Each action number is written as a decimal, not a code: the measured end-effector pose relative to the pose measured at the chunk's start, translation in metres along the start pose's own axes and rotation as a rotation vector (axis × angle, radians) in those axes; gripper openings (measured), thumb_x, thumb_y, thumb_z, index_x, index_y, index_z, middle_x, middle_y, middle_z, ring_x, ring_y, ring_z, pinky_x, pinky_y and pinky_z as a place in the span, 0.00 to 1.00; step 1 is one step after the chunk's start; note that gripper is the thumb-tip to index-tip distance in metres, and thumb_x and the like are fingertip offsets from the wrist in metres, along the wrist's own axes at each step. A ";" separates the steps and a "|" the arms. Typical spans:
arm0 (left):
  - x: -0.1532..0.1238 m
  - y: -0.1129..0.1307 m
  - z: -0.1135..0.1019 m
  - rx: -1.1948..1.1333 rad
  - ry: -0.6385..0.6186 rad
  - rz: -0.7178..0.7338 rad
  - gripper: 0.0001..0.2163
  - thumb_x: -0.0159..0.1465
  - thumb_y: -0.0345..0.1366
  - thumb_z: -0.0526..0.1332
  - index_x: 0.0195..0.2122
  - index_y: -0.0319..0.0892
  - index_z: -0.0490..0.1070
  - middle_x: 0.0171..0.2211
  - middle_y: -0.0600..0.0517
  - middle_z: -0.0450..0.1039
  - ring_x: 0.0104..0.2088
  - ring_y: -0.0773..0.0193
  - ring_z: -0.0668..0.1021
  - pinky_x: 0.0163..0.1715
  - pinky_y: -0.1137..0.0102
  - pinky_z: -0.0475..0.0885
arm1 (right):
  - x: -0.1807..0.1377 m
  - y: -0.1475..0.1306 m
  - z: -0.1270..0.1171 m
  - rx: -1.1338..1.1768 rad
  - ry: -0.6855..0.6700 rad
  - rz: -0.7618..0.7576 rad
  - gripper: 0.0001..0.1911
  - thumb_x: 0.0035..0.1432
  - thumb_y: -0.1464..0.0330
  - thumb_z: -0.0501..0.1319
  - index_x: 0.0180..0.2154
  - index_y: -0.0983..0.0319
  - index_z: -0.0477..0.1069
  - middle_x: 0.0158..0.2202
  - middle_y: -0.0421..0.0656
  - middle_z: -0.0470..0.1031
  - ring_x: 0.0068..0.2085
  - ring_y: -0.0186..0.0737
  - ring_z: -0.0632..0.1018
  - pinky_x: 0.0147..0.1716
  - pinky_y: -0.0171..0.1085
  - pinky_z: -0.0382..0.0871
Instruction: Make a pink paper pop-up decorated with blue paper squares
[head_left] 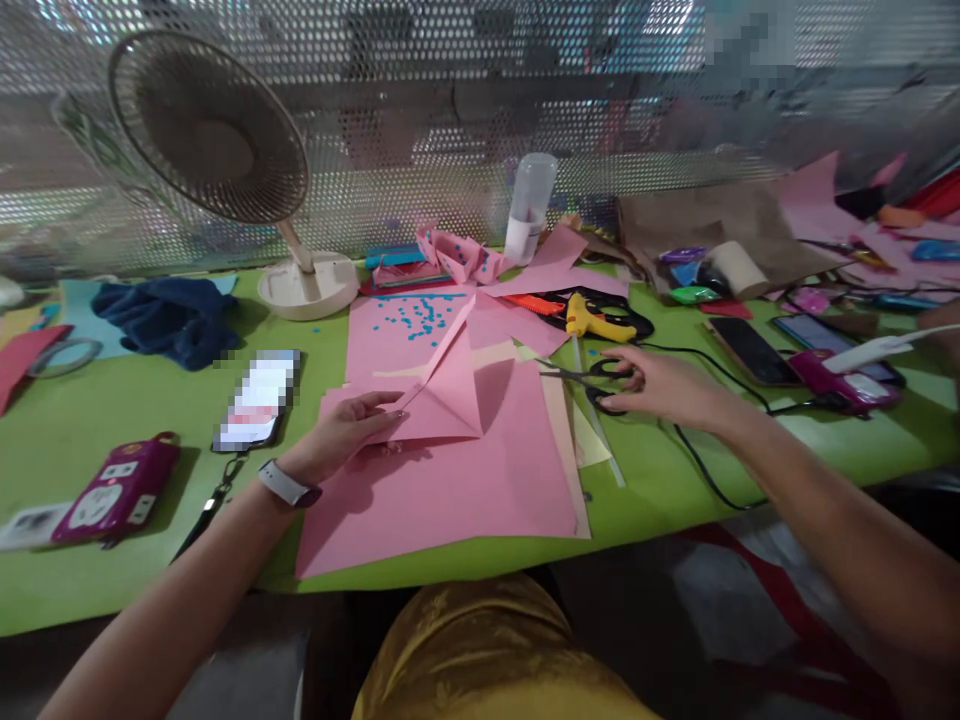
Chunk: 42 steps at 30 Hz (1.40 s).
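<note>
My left hand [352, 430] pinches the left edge of a folded pink paper [442, 400], whose creased flaps stand up a little. Under it lie larger pink sheets [465, 500] near the table's front edge. To the right, my right hand [660, 385] has its fingers at the handles of black scissors [589, 375], blades pointing left toward the paper. Just behind the scissors is a yellow glue gun [596, 318] with its cord running right. A clear glue stick [615, 465] lies beside the sheets. Small blue dots [420, 318] are scattered on a pink sheet further back.
A fan [307, 285] stands at the back left, near a dark blue cloth [169, 315]. A phone [259, 400] and purple power strip [120, 490] lie left. Behind are a plastic bottle [531, 205] and decorated pink paper [457, 255]. More phones [754, 350] and another power strip [847, 385] lie right.
</note>
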<state>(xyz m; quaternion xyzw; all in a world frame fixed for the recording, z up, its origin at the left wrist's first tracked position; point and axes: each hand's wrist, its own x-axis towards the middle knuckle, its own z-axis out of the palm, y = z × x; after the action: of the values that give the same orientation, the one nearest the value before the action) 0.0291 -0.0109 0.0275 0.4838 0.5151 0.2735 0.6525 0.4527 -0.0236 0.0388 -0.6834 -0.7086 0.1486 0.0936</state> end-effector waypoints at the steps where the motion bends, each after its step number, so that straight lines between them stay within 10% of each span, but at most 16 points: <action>1: 0.000 0.000 0.000 0.009 0.005 -0.005 0.28 0.56 0.41 0.70 0.55 0.39 0.66 0.25 0.57 0.71 0.23 0.73 0.75 0.23 0.78 0.72 | 0.000 0.002 -0.002 -0.070 0.012 -0.033 0.36 0.46 0.57 0.66 0.57 0.59 0.65 0.48 0.49 0.75 0.38 0.48 0.78 0.36 0.41 0.69; 6: -0.002 0.004 0.003 0.009 0.005 -0.021 0.26 0.55 0.40 0.70 0.54 0.41 0.68 0.27 0.56 0.72 0.23 0.72 0.75 0.21 0.79 0.70 | -0.003 0.009 -0.010 -0.119 0.122 -0.049 0.32 0.47 0.60 0.66 0.55 0.60 0.66 0.49 0.51 0.74 0.43 0.54 0.77 0.40 0.46 0.69; 13: 0.001 0.001 -0.001 0.030 0.062 0.021 0.30 0.53 0.44 0.71 0.55 0.39 0.67 0.30 0.53 0.75 0.23 0.73 0.74 0.20 0.80 0.68 | -0.022 -0.028 0.011 1.065 0.143 0.096 0.27 0.49 0.60 0.66 0.51 0.56 0.65 0.40 0.45 0.73 0.39 0.43 0.77 0.43 0.43 0.71; 20: 0.003 0.000 0.003 -0.048 0.184 0.116 0.29 0.50 0.44 0.73 0.52 0.39 0.70 0.29 0.56 0.73 0.29 0.72 0.75 0.32 0.78 0.73 | -0.031 -0.077 0.024 1.463 0.122 0.068 0.24 0.42 0.64 0.72 0.43 0.55 0.70 0.35 0.36 0.72 0.39 0.36 0.75 0.49 0.40 0.70; 42: -0.001 0.005 0.004 0.001 0.139 0.127 0.29 0.54 0.44 0.70 0.54 0.38 0.68 0.20 0.60 0.62 0.16 0.75 0.66 0.12 0.81 0.56 | 0.007 -0.083 0.046 1.450 0.089 0.094 0.22 0.40 0.68 0.72 0.41 0.59 0.74 0.35 0.39 0.76 0.36 0.34 0.75 0.36 0.34 0.69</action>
<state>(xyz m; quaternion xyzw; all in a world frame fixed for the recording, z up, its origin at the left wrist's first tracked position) 0.0332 -0.0113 0.0323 0.4956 0.5278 0.3469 0.5962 0.3590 -0.0227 0.0230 -0.4849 -0.3974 0.5566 0.5452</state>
